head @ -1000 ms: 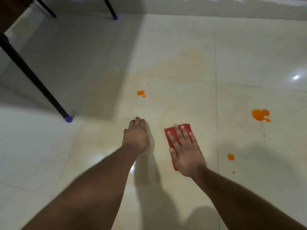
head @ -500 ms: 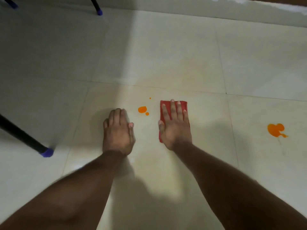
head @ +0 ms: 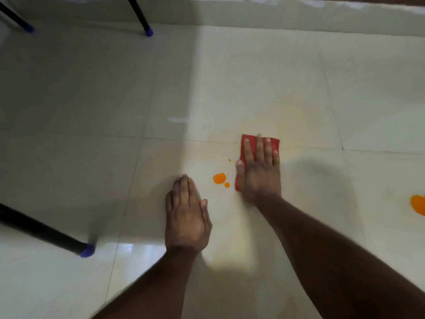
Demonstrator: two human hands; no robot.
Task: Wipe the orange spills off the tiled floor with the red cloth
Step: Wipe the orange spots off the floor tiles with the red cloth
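My right hand (head: 259, 171) lies flat on the folded red cloth (head: 249, 140) and presses it to the pale tiled floor (head: 230, 88). Just left of the cloth sits a small orange spill (head: 219, 178) with a smaller drop (head: 227, 184) and a tiny dot (head: 229, 160) near it. My left hand (head: 186, 217) rests palm down on the floor, fingers together, below and left of that spill. A larger orange spill (head: 418, 203) is cut off at the right edge.
A black furniture leg with a blue foot (head: 86, 250) slants in from the left, close to my left hand. Two more blue-tipped legs (head: 149, 32) stand at the far top left. A wall base (head: 299, 14) runs along the top.
My right hand slid the cloth forward, from behind the small spill to beside it on its right. My left hand moved forward too. The view shifted, pushing the large spill to the right edge.
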